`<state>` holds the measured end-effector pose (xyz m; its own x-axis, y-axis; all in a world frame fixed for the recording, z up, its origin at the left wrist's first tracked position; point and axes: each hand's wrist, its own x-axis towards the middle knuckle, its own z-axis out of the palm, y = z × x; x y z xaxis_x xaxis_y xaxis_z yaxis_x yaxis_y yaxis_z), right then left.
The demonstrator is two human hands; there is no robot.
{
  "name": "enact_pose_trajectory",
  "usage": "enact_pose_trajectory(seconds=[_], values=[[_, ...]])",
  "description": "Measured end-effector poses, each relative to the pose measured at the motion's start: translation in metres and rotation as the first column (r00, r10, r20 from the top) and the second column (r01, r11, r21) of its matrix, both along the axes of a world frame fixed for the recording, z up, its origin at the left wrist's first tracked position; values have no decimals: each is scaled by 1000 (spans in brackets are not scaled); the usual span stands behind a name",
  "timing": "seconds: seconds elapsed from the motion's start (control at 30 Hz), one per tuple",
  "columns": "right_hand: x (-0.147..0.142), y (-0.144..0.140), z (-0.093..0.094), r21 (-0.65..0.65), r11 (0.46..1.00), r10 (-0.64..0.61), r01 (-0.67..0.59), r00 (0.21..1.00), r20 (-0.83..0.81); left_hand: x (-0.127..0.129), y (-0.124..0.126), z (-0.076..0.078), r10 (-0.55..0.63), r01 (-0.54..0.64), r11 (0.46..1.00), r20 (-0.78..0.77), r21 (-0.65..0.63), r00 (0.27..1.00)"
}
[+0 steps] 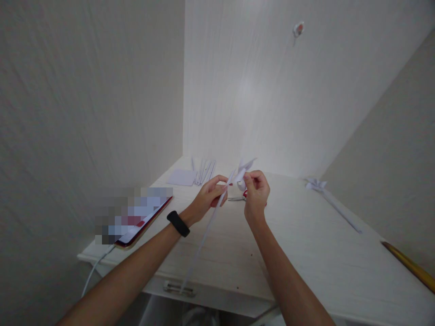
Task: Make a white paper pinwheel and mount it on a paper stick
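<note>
paper, a long thin white strip (217,206), looks light, floppy, easily creased; left hand (209,195) and right hand (256,190) both pinch its folded upper end, best held there.

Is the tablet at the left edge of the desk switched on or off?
On. The tablet lies flat on the desk, its screen glows with coloured content, and a white cable is plugged in.

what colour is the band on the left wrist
Black band, plain, seen in the head view.
</note>
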<state>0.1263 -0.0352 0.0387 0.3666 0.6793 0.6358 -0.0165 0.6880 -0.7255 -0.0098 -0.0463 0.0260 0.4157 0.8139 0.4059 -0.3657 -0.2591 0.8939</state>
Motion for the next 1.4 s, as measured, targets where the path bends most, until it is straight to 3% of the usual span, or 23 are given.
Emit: enact_pose_trajectory(seconds=[0.13, 0.37, 0.63, 1.1, 1.4], values=[[-3, 5, -6, -66, 995, 66, -71, 995, -81, 0, -3, 1, -68, 68, 998, -28, -2, 997], [-6, 13, -19, -161, 953, 242, -256, 965, -101, -1, 0, -4, -28, 28, 998, 0, 51, 1000], [-4, 17, -25, -164, 880, 435, -445, 896, -92, -2, -1, -1, 1, -1, 1000, -18, 23, 1000], [5, 18, -18, -145, 925, 358, -351, 933, 26, -4, -5, 4, 46, -44, 999, -112, 15, 993], [9, 13, -11, -163, 920, 363, -356, 932, 17, -4, -5, 7, 68, -67, 998, -131, 16, 989]])
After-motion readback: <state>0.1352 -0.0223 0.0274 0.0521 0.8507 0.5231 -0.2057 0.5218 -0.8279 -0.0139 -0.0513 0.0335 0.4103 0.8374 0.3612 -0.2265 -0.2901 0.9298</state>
